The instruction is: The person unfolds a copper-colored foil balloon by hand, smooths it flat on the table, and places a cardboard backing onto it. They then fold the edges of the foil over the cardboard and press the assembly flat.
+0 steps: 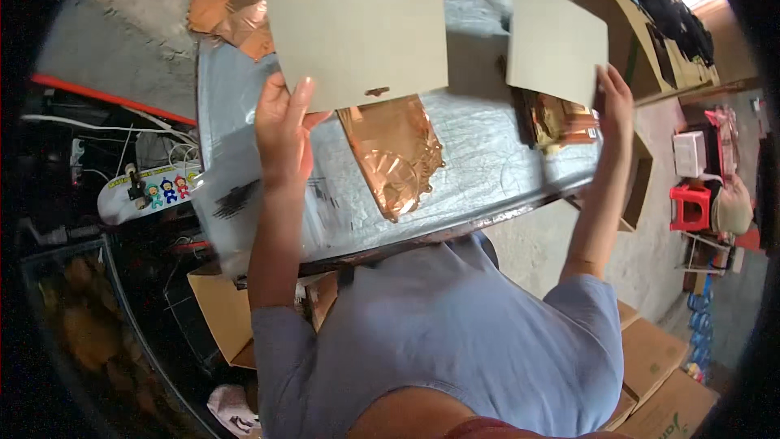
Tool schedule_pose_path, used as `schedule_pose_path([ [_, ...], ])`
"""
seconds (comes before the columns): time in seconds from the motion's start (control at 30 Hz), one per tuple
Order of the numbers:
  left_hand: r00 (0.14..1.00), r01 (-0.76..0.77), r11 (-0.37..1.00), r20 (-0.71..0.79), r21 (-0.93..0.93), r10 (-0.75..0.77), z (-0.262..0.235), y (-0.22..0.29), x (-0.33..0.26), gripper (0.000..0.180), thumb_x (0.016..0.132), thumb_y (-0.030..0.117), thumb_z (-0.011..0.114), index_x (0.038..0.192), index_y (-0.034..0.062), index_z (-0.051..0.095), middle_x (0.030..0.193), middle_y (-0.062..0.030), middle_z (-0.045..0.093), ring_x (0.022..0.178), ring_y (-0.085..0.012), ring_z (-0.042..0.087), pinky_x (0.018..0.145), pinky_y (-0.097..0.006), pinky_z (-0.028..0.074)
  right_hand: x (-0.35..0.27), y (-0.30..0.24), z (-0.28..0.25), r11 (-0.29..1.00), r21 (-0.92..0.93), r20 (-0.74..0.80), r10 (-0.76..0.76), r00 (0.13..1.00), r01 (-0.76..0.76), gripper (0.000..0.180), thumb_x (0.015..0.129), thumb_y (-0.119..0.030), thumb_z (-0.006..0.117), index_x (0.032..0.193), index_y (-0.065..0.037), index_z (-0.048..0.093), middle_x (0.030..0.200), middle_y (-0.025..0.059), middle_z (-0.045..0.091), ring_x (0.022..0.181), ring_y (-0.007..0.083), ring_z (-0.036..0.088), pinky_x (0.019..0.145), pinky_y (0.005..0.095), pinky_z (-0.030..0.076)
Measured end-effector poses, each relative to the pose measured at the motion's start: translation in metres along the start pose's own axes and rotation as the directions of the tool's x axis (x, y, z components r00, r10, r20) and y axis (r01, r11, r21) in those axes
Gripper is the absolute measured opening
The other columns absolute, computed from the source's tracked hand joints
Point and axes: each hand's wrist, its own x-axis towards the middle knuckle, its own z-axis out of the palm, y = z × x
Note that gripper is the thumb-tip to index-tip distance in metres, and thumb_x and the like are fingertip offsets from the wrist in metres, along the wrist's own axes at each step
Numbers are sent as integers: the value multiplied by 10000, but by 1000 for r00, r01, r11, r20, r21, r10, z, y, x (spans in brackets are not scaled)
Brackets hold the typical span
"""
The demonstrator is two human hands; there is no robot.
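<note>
My left hand (282,134) grips the lower left corner of a white rectangular panel (357,32), thumb on its face. The panel is tilted up above the table and has a small brown mark near its lower edge. A second white panel (559,42) is in my right hand (615,104), held by its lower right corner. Below the first panel lies a crinkled copper-coloured foil piece (394,158), its upper end hidden. Under the second panel sits a gold and brown foil-like bundle (559,122), partly covered and blurred.
The table (479,158) wears a silvery plastic cover. More copper-coloured foil (231,16) heaps along its far edge. A skateboard (146,195) and cables lie at left. Cardboard boxes (654,349) stand at lower right, a red stool (689,207) farther right. A shelf with black items (662,8) rises at upper right.
</note>
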Motion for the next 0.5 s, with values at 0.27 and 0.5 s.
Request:
schedule_pose_path([
  [0.27, 997, 79, 994, -11, -71, -80, 7, -8, -14, 197, 1042, 142, 640, 1202, 59, 562, 1110, -61, 738, 922, -112, 723, 810, -304, 612, 32, 44, -92, 241, -964, 10, -374, 927, 108, 427, 967, -173, 711, 1349, 2, 640, 1132, 151, 721, 1066, 252, 700, 925, 364, 545],
  [0.5, 994, 105, 990, 16, -92, -104, 23, -10, -13, 211, 1038, 137, 647, 1215, 56, 567, 1102, -79, 734, 949, -139, 723, 816, -323, 612, -65, -50, 113, 924, -228, 455, -177, 873, 306, 428, 1082, -270, 593, 1419, -6, 606, 1311, 100, 672, 1199, 165, 643, 953, 290, 533],
])
